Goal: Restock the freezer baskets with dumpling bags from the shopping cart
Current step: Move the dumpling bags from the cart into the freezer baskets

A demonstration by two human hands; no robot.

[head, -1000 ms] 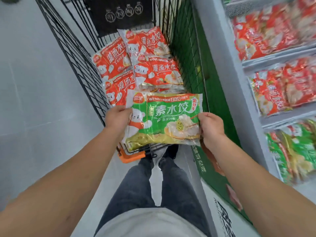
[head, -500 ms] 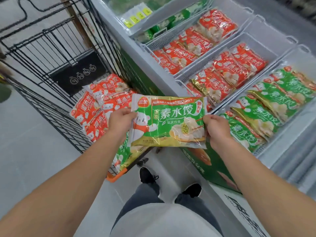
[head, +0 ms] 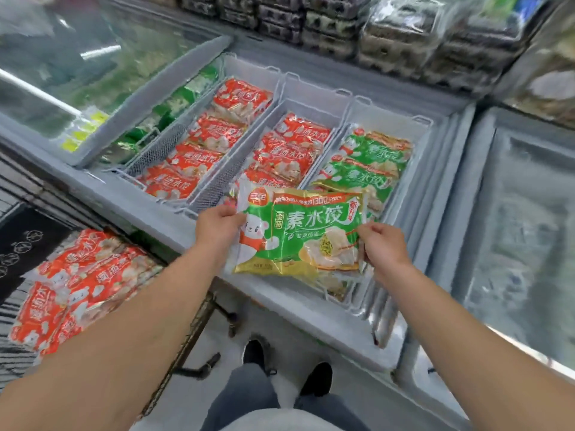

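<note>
1. A green and gold plastic dumpling bag (head: 300, 234) with a white bear cartoon and a dumpling picture is held flat, printed face up, above the near end of the open chest freezer (head: 149, 209).
2. The left hand (head: 217, 227) pinches the bag's left edge, thumb on top and fingers curled beneath; this grip is closed on the bag.
3. The right hand (head: 384, 247) pinches the right edge the same way, so both grips carry the bag between them.
4. The held bag hangs over the near end of the rightmost white wire basket (head: 423, 126), which contains a row of matching green dumpling bags (head: 370, 163) overlapping one another.
5. The middle white wire basket (head: 314, 104) holds red dumpling bags (head: 289, 150); its far end is bare.
6. The white wire basket to its left (head: 249, 68) holds another row of red dumpling bags (head: 202, 150).
7. Further left, blurred green packs (head: 174, 104) lie partly under the freezer's slid-back glass lid (head: 93, 66).
8. At lower left, a black wire shopping cart (head: 193, 331) stands just beside the freezer with more red dumpling bags (head: 77, 284) piled in it.
9. Stacked clear egg cartons (head: 404, 35) sit behind the freezer.
10. Black shoes (head: 317, 377) show on the grey floor below.
</note>
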